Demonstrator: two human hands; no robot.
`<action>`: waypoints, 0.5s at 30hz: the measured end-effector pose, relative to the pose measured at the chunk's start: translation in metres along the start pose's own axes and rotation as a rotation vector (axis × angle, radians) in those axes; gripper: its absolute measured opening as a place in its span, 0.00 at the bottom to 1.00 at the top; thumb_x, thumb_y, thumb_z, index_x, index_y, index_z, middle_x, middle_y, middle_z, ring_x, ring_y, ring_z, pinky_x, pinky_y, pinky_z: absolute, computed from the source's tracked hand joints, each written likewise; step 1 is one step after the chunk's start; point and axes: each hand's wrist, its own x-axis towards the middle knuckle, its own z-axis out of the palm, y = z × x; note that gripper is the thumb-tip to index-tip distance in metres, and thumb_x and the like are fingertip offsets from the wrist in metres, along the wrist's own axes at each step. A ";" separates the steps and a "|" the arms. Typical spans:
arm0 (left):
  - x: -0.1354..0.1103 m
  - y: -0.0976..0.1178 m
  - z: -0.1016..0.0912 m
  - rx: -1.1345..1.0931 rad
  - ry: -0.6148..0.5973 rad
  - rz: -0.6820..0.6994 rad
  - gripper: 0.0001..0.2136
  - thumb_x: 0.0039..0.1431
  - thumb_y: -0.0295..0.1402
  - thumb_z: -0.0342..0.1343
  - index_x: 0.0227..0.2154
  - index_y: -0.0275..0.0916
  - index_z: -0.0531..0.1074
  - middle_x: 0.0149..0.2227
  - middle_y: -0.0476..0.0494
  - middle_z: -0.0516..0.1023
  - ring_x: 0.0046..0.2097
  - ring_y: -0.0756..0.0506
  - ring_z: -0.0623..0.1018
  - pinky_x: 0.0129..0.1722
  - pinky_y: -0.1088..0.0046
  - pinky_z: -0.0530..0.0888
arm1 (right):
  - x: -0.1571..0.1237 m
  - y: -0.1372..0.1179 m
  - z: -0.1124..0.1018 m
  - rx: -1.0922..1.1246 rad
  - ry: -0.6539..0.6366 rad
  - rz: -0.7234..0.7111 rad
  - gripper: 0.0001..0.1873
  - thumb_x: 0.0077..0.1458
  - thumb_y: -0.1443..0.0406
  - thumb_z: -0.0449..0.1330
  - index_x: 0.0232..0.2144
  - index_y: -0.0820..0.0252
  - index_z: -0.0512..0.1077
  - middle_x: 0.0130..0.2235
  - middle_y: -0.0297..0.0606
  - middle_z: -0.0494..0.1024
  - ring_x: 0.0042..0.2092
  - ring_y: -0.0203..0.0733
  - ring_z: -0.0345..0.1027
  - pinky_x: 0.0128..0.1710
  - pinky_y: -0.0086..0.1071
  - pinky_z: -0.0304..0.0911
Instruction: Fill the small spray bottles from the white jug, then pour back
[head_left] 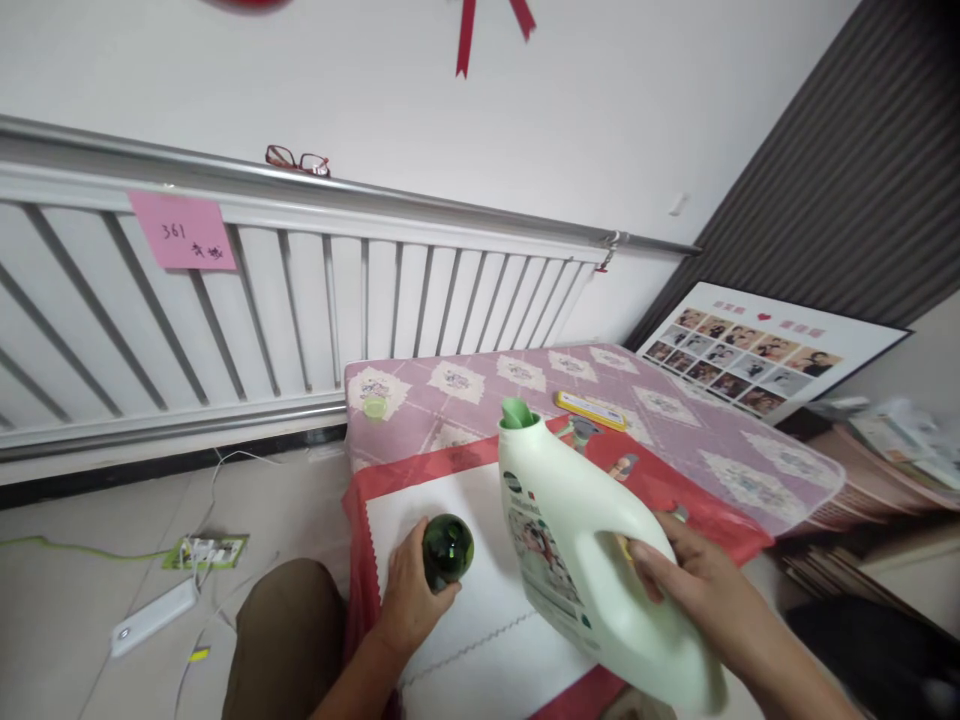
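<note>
My left hand is closed round a dark green, glossy round cap, held over the white sheet. My right hand grips the handle of a pale green detergent bottle. The bottle leans with its neck to the upper left, and a green pouring spout shows in its uncapped mouth. The cap and the bottle's mouth are apart. Whether anything is inside the cap, I cannot tell.
A red cloth lies on the purple patterned tablecloth. On the table are a yellow-edged case and a small pale green disc. A radiator lines the wall. A power strip and cables lie on the floor.
</note>
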 end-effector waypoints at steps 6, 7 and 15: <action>0.000 0.003 -0.003 -0.008 -0.016 -0.023 0.42 0.41 0.33 0.61 0.62 0.33 0.52 0.61 0.32 0.64 0.61 0.34 0.65 0.61 0.52 0.61 | -0.008 0.009 -0.010 0.023 -0.131 0.051 0.23 0.45 0.49 0.63 0.39 0.57 0.75 0.32 0.39 0.80 0.30 0.45 0.72 0.25 0.31 0.66; 0.000 0.003 -0.003 -0.008 -0.018 -0.027 0.42 0.41 0.33 0.61 0.62 0.33 0.52 0.61 0.32 0.64 0.61 0.34 0.66 0.61 0.52 0.61 | -0.009 0.011 -0.009 0.025 -0.113 0.051 0.23 0.44 0.50 0.63 0.40 0.57 0.75 0.34 0.40 0.81 0.31 0.46 0.73 0.25 0.31 0.67; -0.001 0.001 -0.003 -0.072 0.012 -0.053 0.41 0.40 0.32 0.62 0.60 0.34 0.55 0.61 0.33 0.65 0.61 0.33 0.66 0.62 0.52 0.61 | -0.003 0.039 0.037 0.086 0.251 0.018 0.21 0.36 0.53 0.66 0.33 0.59 0.76 0.32 0.41 0.82 0.32 0.48 0.74 0.27 0.33 0.70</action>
